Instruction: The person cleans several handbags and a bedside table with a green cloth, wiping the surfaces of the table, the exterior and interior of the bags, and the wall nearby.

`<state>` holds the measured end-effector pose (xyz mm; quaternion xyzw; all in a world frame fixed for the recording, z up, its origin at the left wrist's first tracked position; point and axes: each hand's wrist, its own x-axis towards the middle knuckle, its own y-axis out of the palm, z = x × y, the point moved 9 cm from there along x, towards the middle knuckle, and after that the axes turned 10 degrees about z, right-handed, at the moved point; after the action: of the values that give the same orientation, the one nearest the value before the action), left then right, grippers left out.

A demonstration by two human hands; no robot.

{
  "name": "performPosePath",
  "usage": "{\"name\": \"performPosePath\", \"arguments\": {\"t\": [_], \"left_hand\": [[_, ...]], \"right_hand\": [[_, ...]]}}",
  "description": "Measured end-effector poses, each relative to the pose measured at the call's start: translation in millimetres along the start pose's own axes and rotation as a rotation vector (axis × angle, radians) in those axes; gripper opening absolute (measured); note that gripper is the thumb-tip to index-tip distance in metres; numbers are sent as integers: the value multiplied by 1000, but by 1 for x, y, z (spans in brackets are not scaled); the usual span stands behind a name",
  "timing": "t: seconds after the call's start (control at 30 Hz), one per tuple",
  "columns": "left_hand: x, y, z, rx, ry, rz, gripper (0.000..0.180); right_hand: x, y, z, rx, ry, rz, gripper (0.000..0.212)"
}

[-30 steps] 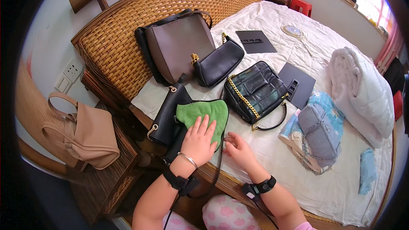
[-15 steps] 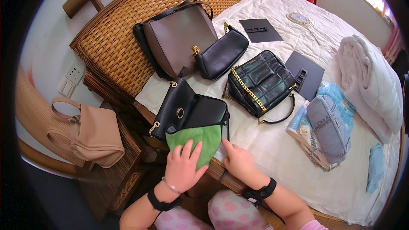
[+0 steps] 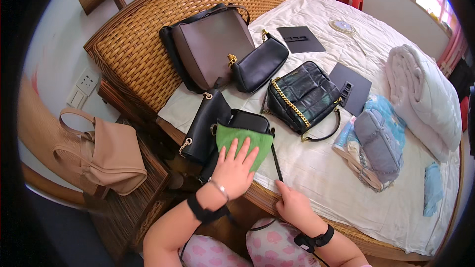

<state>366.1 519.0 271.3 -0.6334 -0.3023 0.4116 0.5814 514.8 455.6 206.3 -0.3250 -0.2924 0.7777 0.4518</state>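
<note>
1. Head view: the left hand (image 3: 235, 172) lies palm down with its fingers spread on a green cloth (image 3: 228, 139), against the near part of a black bag (image 3: 250, 119). The bag is on the bed's near edge, its upper rim showing just beyond the cloth.
2. The right hand (image 3: 298, 211) has its fingers curled; thumb and fingers seem to pinch a black strap (image 3: 276, 154), which runs straight from the bag's right side to the thumb. The folded fingertips are hidden.
3. Judging by the flat hand and cloth, the step in hand looks like wiping the bag's surface while the strap is kept aside.
4. Another stroke would call for even pressure from the left palm, with the cloth kept flat and the strap clear of it. Because the bag sits at the edge of the bed, a hard pull could drag it over.
5. A quilted bag (image 3: 308, 98) with a gold chain lies to the right, apart from both hands.
</note>
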Motion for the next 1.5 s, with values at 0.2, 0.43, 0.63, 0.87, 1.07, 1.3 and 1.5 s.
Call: {"name": "performPosePath", "arguments": {"t": [0.2, 0.43, 0.63, 0.87, 1.07, 1.3, 1.5], "left_hand": [[-88, 1, -9, -16, -11, 45, 71], [-86, 1, 32, -171, -151, -34, 73], [-15, -1, 28, -119, -36, -81, 68], [-17, -6, -8, -123, 98, -86, 54], [-105, -15, -5, -153, -2, -62, 60], [-103, -9, 11, -169, -107, -77, 65], [-18, -7, -10, -135, 155, -106, 60]], "right_hand": [[4, 2, 2, -63, 50, 163, 56], [4, -1, 3, -27, 32, 124, 57], [6, -1, 5, -43, 14, 102, 58], [8, -5, 4, -21, 26, 124, 52], [0, -12, -1, 121, -28, 107, 44], [-20, -8, -10, 82, 56, 142, 36], [-12, -7, -1, 1, 25, 214, 28]]}}
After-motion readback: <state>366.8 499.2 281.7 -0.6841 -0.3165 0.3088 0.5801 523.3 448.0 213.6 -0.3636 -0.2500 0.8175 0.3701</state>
